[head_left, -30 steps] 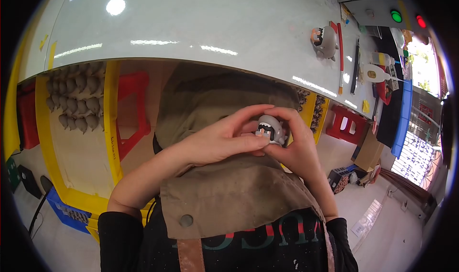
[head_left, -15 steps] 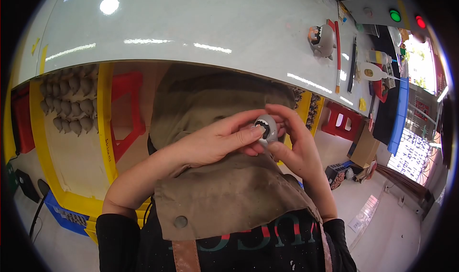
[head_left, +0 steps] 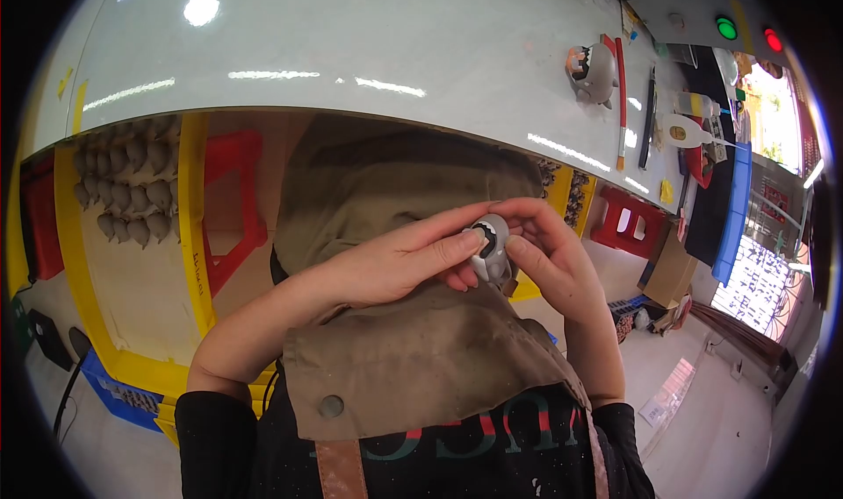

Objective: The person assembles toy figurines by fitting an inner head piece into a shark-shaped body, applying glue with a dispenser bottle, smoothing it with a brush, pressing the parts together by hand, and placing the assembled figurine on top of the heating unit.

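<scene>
A small grey figurine [head_left: 494,251] with a dark, jagged mouth opening is between my two hands, above the brown apron on my lap. My left hand [head_left: 430,251] grips it from the left, its thumb over the mouth opening and fingers partly hidden behind. Around the right side curls my right hand [head_left: 549,258], with its thumb pressed on the figurine's side. A similar grey figurine [head_left: 594,73] with an orange-toned face lies on the white table [head_left: 351,34], beside a red-handled brush [head_left: 621,104].
A yellow tray [head_left: 198,236] with rows of grey parts [head_left: 136,196] is at the left. Red stools [head_left: 233,209] stand below the table. A black tool [head_left: 648,117], bottles [head_left: 687,131] and a blue bin [head_left: 733,214] are at the right.
The figurine has turned in my hands, so its face is now mostly covered by my left thumb. My right thumb has moved up onto its side. The view has shifted slightly.
</scene>
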